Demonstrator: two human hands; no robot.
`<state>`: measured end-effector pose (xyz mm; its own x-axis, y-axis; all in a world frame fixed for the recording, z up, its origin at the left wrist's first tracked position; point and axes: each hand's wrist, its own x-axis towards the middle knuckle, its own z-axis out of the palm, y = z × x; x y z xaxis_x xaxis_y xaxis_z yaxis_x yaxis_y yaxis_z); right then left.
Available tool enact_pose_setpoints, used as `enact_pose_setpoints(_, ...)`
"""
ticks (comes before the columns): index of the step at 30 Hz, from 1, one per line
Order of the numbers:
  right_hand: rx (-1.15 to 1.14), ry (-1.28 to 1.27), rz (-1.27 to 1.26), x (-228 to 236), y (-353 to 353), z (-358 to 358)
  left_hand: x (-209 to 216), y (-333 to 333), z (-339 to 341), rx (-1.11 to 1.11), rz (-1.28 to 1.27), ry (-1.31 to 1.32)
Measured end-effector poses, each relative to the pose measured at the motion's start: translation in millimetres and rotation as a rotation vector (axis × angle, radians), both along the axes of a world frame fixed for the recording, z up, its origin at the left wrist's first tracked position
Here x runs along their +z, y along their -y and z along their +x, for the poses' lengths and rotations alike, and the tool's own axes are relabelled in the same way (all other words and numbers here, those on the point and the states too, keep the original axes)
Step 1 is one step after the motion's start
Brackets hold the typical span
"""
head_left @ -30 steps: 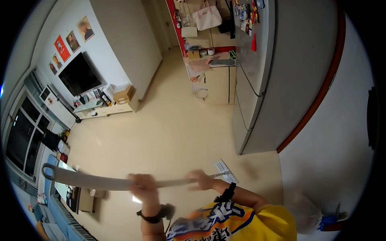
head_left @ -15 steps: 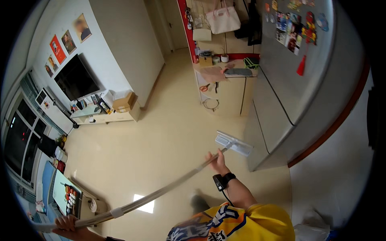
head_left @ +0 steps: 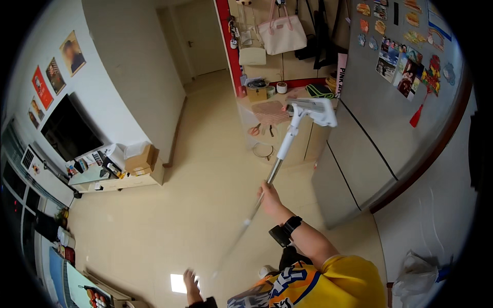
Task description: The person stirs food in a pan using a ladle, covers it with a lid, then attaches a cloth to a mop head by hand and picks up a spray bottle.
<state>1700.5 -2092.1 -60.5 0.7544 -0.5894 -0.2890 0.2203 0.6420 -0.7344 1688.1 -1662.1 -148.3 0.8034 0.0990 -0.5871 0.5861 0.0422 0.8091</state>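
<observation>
My right hand (head_left: pixel 270 200) is closed around the silver pole of a flat mop (head_left: pixel 288 140). The mop is raised, its white and grey head (head_left: pixel 317 111) up at the far end, in front of the low cabinet and beside the refrigerator. Below my grip the pole runs down to the left and blurs with motion. My left hand (head_left: pixel 191 283) is low in the picture, off the pole, with nothing in it. Its fingers are apart and a little smeared.
A tall grey refrigerator (head_left: pixel 354 143) with magnets stands at the right. Beyond the mop head is a low cabinet (head_left: pixel 295 138), with bags hanging above. At the left are a television (head_left: pixel 71 127) and a stand (head_left: pixel 118 185) bearing cardboard boxes. A plastic bag (head_left: pixel 415 280) lies at lower right.
The mop head has risen from near the floor to in front of the cabinet. The pole has swung steeper. My left hand has let go of the pole and moved right. The view has shifted.
</observation>
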Motion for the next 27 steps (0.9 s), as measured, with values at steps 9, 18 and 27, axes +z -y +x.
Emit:
enact_pose_setpoints(9, -0.125, -0.168, -0.826, 10, 82, 97, 182, 321, 153, -0.942, -0.099, 0.896)
enact_pose_setpoints(18, 0.073, 0.012, -1.099, 69, 173, 136, 227, 497, 232, -1.05, -0.237, 1.021)
enact_pose_setpoints(27, -0.06, 0.039, -1.461, 66, 277, 186, 192, 615, 293, -1.06, -0.172, 1.29)
